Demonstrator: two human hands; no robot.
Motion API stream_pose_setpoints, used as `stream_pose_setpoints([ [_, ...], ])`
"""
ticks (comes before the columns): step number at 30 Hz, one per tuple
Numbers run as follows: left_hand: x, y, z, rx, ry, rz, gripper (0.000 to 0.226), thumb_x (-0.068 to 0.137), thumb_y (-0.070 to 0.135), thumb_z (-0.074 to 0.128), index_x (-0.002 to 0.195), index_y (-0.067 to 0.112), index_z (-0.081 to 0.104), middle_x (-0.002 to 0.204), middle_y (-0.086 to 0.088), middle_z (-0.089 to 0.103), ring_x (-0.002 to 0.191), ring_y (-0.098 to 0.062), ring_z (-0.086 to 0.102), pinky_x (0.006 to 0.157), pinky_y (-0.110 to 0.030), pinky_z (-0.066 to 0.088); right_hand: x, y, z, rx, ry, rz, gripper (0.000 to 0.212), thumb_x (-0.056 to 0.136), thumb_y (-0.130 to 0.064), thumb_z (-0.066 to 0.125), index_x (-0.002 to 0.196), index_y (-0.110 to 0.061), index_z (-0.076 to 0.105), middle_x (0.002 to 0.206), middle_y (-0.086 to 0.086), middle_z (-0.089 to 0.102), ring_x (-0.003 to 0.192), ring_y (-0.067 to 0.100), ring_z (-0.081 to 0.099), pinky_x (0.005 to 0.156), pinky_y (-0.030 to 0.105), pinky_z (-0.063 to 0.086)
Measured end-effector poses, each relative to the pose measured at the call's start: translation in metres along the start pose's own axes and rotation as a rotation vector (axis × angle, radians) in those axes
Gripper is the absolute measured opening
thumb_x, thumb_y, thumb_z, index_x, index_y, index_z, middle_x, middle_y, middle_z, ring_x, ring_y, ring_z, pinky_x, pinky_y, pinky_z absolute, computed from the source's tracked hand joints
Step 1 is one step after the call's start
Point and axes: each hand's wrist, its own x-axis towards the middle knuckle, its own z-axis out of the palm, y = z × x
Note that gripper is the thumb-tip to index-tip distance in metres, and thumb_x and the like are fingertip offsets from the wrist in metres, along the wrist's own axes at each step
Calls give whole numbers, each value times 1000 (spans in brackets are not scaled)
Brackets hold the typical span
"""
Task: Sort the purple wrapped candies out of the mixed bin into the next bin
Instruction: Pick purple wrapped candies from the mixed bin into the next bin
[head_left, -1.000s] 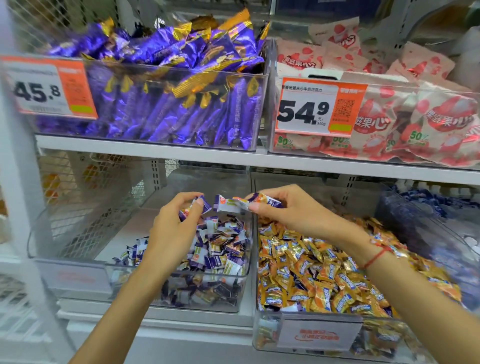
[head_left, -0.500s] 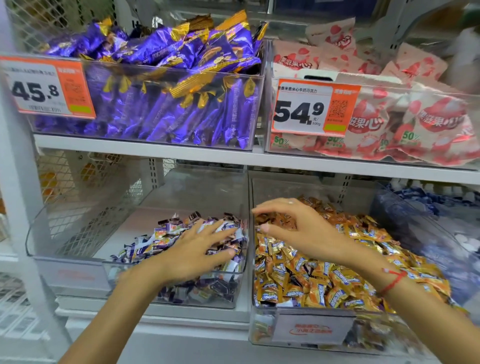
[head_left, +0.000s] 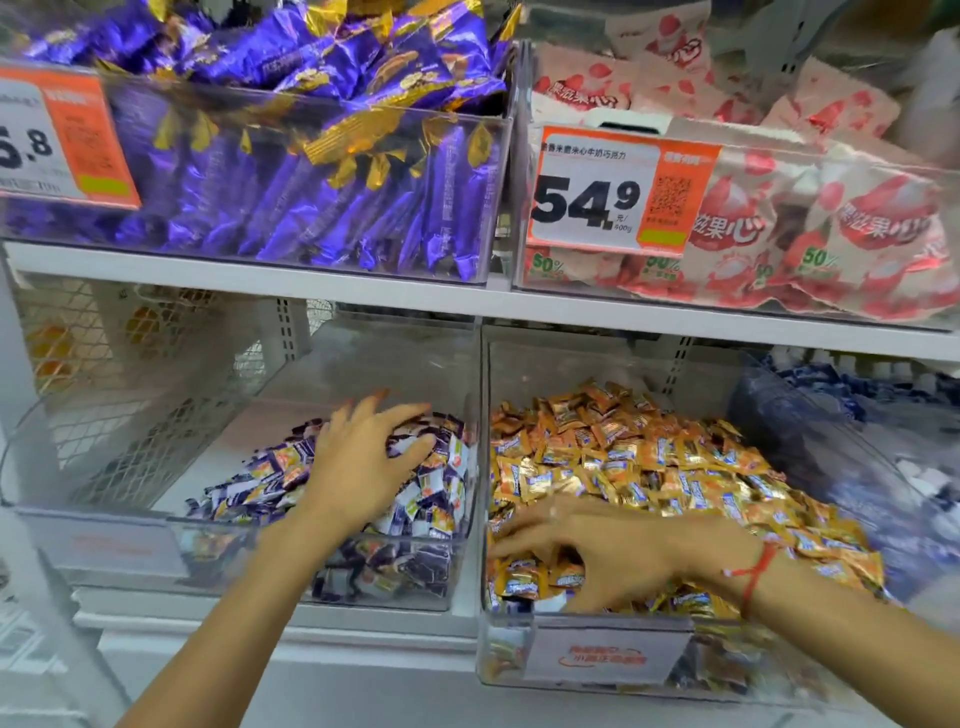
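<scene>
Purple wrapped candies (head_left: 421, 488) sit heaped in the clear left bin (head_left: 130, 540) on the lower shelf, piled toward its right wall. The mixed bin (head_left: 597, 654) just beside it on the right is full of orange-gold candies (head_left: 675, 467); I can't pick out a purple one on its surface from this view.

Change: a second ago both hands were raised over the divider, pinching purple wrappers between them. Now both are down in the bins. So that handoff is done, pieces dropped into the purple pile.

Left hand (head_left: 363, 457): palm down on the purple heap, fingers spread and straight, holding nothing I can see. Looks like it's flattening or settling the pile.

Right hand (head_left: 597, 556): moved from the back of the mixed bin to its front left corner, fingers curled down into the orange-gold candies. Whether it has anything pinched, can't tell; fingertips are buried and blurred. Red string bracelet (head_left: 753, 571) on that wrist.

Read: next search cycle has started, right hand raking for stragglers near the front wall.

Upper shelf: bin of large purple-gold packs (head_left: 311, 182) on the left, pink-white bags (head_left: 779, 234) on the right, orange price tag (head_left: 618, 192) reading 54.9. Not part of the job.
</scene>
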Motion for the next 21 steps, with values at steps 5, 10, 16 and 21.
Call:
stream_pose_setpoints([
  [5,-34,42,3,-378,136,171,32,94,47,47,123,39,58,133,23,51,124,4,43,104,-24,34,13,4,2,-108,52,-17,61,85,-50,67,139,-37,42,130,-4,48,115,12,35,90,23,29],
  [10,-46,51,10,-335,152,229,38,88,62,37,114,46,59,125,35,51,118,14,44,96,-12,33,21,1,-4,-193,203,19,43,86,-37,67,127,-31,55,113,-2,56,106,14,44,71,35,40],
  [16,-45,53,7,-183,162,258,41,93,55,31,115,40,63,125,32,51,115,14,45,87,0,30,20,15,-13,86,378,148,48,83,-14,70,127,-30,59,96,-11,67,85,-1,59,76,21,48],
  [21,-44,55,7,-242,184,213,40,88,56,34,110,42,64,120,36,52,117,17,41,90,4,25,-1,23,-22,702,439,252,47,80,-24,78,122,-34,59,90,-7,75,69,-1,66,70,20,53],
])
